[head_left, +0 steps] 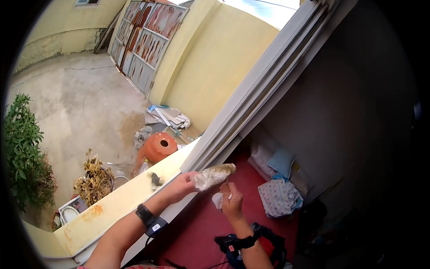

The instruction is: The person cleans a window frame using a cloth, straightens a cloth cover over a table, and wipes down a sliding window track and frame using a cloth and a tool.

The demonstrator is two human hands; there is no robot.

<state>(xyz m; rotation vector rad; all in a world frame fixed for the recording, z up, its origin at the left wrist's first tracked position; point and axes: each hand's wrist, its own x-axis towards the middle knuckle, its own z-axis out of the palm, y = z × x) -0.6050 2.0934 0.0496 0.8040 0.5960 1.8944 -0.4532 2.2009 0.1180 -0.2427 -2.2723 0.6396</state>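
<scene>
Near the centre, my left hand [181,184] has its fingers closed on the near end of a crumpled whitish plastic bag [212,177], whose far end looks brownish-green. Just right of and below the bag, my right hand [232,201] is closed in a pinch on a small brown item [225,189], too small to name. A white scrap [218,200] hangs beside the right fingers. Both hands are close together above a red surface [192,228], beside the window frame. A black band with a device is on my left wrist, and another dark band circles the right.
The pale window frame [251,98] runs diagonally along the sill [130,193], where a small dark object [156,180] lies. Folded bedding [280,197] and a blue pillow [281,162] are at right. Dark straps [233,249] lie below my right hand. Outside are an orange pot [156,148] and plants.
</scene>
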